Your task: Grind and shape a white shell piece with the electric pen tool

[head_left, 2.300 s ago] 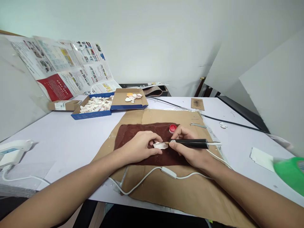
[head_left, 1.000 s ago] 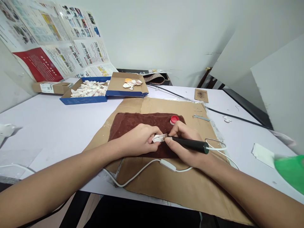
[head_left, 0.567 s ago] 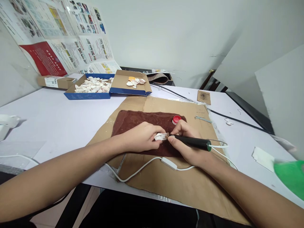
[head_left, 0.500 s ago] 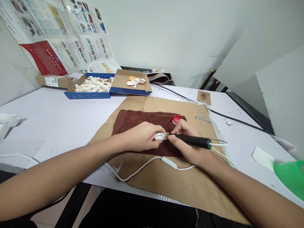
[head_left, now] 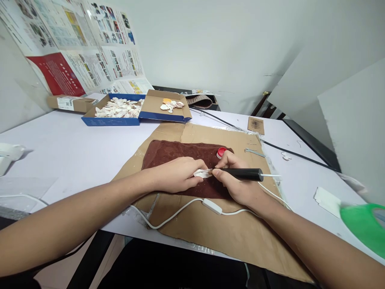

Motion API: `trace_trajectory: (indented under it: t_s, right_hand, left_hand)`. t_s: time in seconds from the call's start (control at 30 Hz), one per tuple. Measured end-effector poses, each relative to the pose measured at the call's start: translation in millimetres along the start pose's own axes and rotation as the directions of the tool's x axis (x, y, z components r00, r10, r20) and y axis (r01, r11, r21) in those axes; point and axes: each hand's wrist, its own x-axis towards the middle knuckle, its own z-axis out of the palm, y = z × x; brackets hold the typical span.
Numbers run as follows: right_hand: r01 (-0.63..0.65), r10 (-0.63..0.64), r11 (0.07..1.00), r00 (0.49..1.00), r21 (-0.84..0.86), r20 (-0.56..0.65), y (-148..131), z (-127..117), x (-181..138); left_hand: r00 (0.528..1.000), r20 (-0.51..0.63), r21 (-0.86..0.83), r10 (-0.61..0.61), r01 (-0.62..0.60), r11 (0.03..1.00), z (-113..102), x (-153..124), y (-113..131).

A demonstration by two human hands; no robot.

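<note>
My left hand [head_left: 177,175] lies over a folded brown towel [head_left: 168,150], its thumb and fingers closed on a small white shell-like piece [head_left: 202,173]. My right hand [head_left: 233,176] grips a black corded pen tool [head_left: 246,174] close to its front end. The tool's thin metal tip reaches leftward onto the white piece; whether it touches is too small to tell. Just behind the right hand, a small red-and-white round container [head_left: 221,152] rests on the towel.
Brown cardboard [head_left: 192,224] lies beneath the towel, crossed by a white cord with an inline switch [head_left: 212,206]. Tweezers [head_left: 255,152] lie at right. A blue box [head_left: 114,120] at the back left holds many similar white pieces. A green object [head_left: 357,224] sits far right.
The pen tool has swung so its rear end sits slightly higher and points more level. Both hands stay at the same spot, still holding the piece and the tool. The view has shifted slightly.
</note>
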Motion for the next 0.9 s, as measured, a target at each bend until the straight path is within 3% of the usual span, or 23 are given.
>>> trace_trajectory:
  t_s: [0.9]
  right_hand:
    - [0.052,-0.053,0.996,0.999,-0.072,-0.006,1.4,0.5,-1.7]
  left_hand:
    - [0.999,0.031,0.162,-0.017,0.012,0.987,1.3,0.3,7.4]
